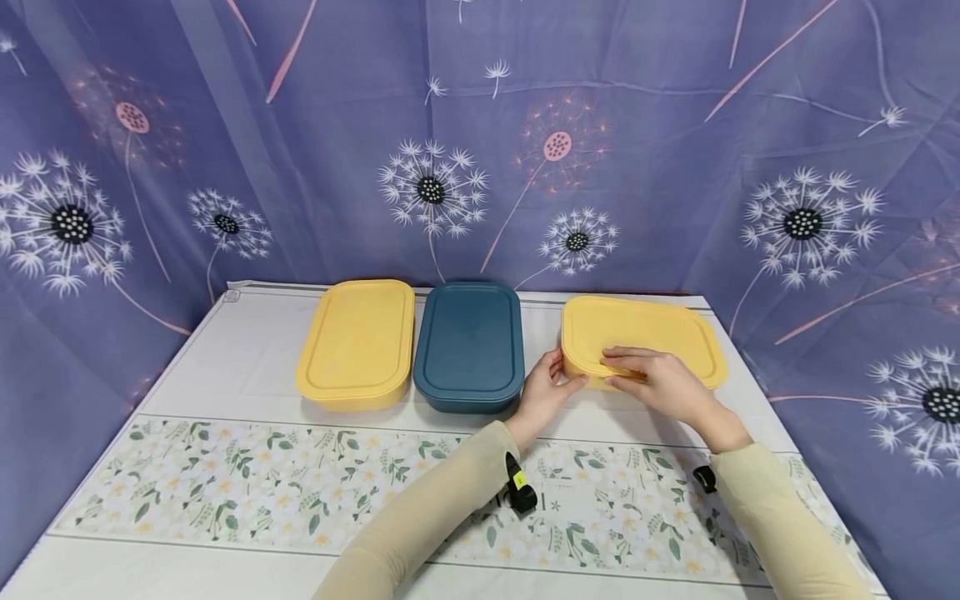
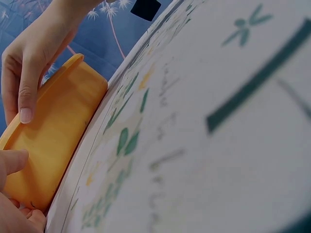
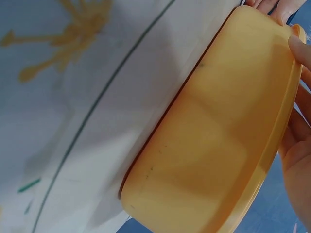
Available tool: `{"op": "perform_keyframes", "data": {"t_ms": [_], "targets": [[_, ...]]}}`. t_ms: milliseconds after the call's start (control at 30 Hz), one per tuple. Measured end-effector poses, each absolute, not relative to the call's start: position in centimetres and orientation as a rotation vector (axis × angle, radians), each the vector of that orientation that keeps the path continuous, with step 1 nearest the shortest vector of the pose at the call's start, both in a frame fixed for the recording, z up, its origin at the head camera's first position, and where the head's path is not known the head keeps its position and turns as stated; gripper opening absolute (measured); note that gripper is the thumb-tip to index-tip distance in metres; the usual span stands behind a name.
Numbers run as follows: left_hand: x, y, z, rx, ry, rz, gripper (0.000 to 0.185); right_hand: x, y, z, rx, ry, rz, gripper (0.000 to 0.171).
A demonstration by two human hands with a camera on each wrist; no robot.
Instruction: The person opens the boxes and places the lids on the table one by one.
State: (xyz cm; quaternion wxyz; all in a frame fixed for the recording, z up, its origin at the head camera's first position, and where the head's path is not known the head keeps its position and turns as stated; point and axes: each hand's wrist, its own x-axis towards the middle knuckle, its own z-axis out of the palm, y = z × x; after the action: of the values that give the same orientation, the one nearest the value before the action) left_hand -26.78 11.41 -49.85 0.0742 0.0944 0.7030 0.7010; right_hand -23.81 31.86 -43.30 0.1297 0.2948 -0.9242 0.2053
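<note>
A yellow lidded food container (image 1: 637, 333) lies lengthwise across the right side of the table. Its lid (image 1: 660, 325) sits on top, the rim level all round in the head view. My left hand (image 1: 542, 396) grips the container's near left corner. In the left wrist view the left thumb (image 2: 14, 161) presses the front wall and other fingers curl by the bottom edge. My right hand (image 1: 663, 387) pinches the lid's front edge, thumb at the rim and fingers over the top. In the right wrist view the right thumb (image 3: 300, 51) lies against the rim, near the left hand's fingertips.
Left of my left hand stands a dark blue lidded container (image 1: 471, 342), and beside it another yellow lidded container (image 1: 357, 342). A white cloth with a floral band (image 1: 262, 483) covers the table. A purple dandelion-print curtain (image 1: 480, 108) hangs behind and at both sides.
</note>
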Motion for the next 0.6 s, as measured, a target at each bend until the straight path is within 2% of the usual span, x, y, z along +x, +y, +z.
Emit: {"op": "perform_keyframes", "data": {"t_ms": [600], "targets": [[-26.67, 11.3, -49.48, 0.272, 2.135, 2.073, 0.061, -23.85, 32.1, -42.97, 0.912, -2.631, 0.599, 0.032]]}}
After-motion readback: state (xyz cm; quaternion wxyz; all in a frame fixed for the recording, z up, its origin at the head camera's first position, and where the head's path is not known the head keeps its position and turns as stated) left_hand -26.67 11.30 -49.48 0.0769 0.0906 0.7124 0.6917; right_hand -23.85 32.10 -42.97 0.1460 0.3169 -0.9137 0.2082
